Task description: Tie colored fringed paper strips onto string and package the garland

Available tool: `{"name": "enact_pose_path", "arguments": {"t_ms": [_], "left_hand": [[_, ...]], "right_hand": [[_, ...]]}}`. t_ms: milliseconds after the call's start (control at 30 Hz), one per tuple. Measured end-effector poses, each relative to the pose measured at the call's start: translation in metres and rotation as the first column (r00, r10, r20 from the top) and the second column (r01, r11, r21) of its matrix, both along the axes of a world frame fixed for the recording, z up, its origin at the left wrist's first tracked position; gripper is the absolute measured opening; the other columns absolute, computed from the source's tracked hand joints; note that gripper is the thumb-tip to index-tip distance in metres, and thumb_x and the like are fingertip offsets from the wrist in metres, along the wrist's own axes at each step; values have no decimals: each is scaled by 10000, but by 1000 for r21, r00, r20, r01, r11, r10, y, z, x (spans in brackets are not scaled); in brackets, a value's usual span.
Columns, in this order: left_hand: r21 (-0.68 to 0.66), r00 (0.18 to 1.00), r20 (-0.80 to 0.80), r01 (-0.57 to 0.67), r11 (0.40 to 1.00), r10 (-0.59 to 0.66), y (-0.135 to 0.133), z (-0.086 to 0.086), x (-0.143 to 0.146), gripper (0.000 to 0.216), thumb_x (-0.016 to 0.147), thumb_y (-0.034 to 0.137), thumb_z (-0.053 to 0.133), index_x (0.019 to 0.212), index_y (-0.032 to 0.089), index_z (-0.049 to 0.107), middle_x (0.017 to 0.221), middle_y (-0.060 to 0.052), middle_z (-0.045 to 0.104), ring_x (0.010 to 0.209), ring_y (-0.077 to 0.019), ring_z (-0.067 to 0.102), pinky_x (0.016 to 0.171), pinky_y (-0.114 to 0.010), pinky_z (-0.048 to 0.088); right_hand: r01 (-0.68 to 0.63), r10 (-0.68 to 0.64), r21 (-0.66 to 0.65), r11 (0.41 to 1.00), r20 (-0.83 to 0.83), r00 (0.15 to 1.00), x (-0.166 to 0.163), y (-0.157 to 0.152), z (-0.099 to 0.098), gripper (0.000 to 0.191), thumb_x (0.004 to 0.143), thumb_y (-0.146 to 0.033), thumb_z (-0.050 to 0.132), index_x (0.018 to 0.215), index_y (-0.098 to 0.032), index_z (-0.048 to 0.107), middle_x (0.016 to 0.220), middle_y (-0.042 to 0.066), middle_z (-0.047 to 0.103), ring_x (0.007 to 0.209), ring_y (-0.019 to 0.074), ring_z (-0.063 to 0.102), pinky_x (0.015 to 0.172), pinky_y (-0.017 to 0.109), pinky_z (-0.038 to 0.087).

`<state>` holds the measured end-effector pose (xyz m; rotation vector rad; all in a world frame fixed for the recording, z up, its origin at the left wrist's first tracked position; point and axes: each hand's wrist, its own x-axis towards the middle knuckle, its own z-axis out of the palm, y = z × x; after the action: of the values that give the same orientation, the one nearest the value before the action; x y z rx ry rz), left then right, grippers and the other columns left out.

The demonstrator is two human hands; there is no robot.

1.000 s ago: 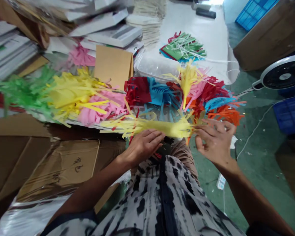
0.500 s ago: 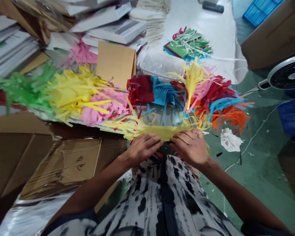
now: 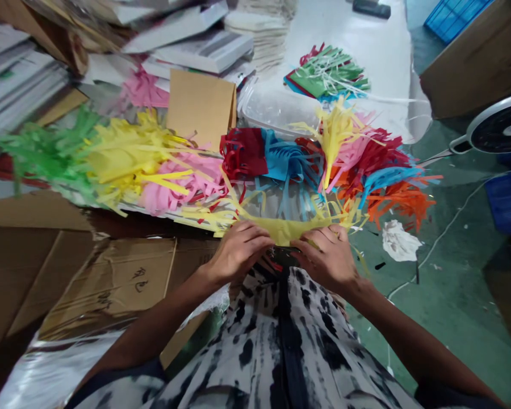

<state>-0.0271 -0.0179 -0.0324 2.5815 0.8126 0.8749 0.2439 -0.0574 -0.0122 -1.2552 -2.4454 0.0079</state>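
Note:
At the table's front edge, a sheet of yellow fringed paper [image 3: 283, 230] lies with its cut strips spread away from me to both sides. My left hand [image 3: 243, 250] is closed on its near edge at the left, fingers curled over it. On the right, my right hand [image 3: 327, 253] grips the same edge, thumb underneath. A narrow gap separates the two hands. Just beyond them lie a dark red fringed piece [image 3: 244, 153] and a blue fringed piece [image 3: 286, 156]. A tied yellow tassel [image 3: 334, 136] rests on pink strips at the right.
Left of the hands are green [image 3: 55, 147], yellow [image 3: 123, 150] and pink fringes [image 3: 183, 182]. A brown card [image 3: 200, 102] stands behind, near a clear plastic tray [image 3: 276, 111]. Open cardboard boxes [image 3: 123, 284] sit below left. A fan [image 3: 502, 128] and orange fringes [image 3: 398, 201] are at the right.
My left hand has shifted slightly up on the paper's near edge, its fingers more curled. The right hand has moved a little left, so less yellow paper shows between them.

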Motion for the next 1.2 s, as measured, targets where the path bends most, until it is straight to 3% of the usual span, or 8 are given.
{"name": "enact_pose_path", "arguments": {"t_ms": [167,367,500,633,767,900,1100,1200], "left_hand": [[26,990,-115,-75,997,77,1,-1,6,195,1043,329,658,1185,229,748,1109,-69,794,972,-205,696,860,-360,529],[91,983,-176,-40,995,56,-4,-6,2,149,1056,289,637,1101,271,778,1080,-26,810,1025,-200,695,869,-363,502],[140,977,-186,-77,987,103,-8,-9,0,235,1042,375,670,1230,263,754,1192,-45,801,1122,-226,691,911,-375,499],[147,967,-248,-17,989,54,-10,-12,-4,274,1085,277,583,1319,314,721,1214,-14,806,1144,-202,687,931,-370,484],[119,984,-175,-24,993,44,-10,-8,-5,244,1077,259,582,1256,289,745,1166,-24,813,1118,-209,687,917,-374,481],[69,989,-77,-117,991,122,-9,2,-4,127,1041,243,652,1101,237,764,1041,-36,807,975,-195,692,838,-365,474],[-105,950,-74,-311,945,305,-6,19,-7,169,1043,295,658,943,196,750,1010,-49,771,958,-222,645,843,-390,458],[-111,918,-87,-396,912,388,-5,19,-4,180,1024,310,681,906,188,740,990,-60,750,959,-244,624,852,-401,460]], "right_hand": [[16,-13,-51,999,53,999,-2,0,4,198,1025,-329,687,1191,-240,745,1083,59,795,994,227,647,924,430,310],[34,-32,-28,999,64,997,-3,-5,-1,247,1023,-319,688,1254,-250,740,1115,67,794,993,225,649,930,428,322],[14,-15,16,1000,53,998,-2,-8,-11,206,1026,-252,678,1214,-268,758,1074,41,809,957,200,660,940,420,334],[7,-7,24,1000,27,1000,-3,-12,-16,185,1025,-216,677,1157,-301,776,1060,14,815,936,175,667,955,409,341],[10,-10,32,999,3,1000,-7,-13,-13,206,1031,-215,681,1207,-290,757,1086,11,813,950,177,662,954,412,326],[32,-31,36,999,-17,999,-2,-4,-1,99,1049,-235,673,1060,-254,769,980,4,811,953,192,645,918,421,305],[101,-103,-172,980,-4,995,14,15,15,229,1093,-319,579,983,-213,750,935,49,768,1002,251,615,881,425,294],[155,-149,-210,965,47,988,14,20,16,292,1101,-358,550,935,-199,731,880,58,744,978,262,615,859,417,295]]}}
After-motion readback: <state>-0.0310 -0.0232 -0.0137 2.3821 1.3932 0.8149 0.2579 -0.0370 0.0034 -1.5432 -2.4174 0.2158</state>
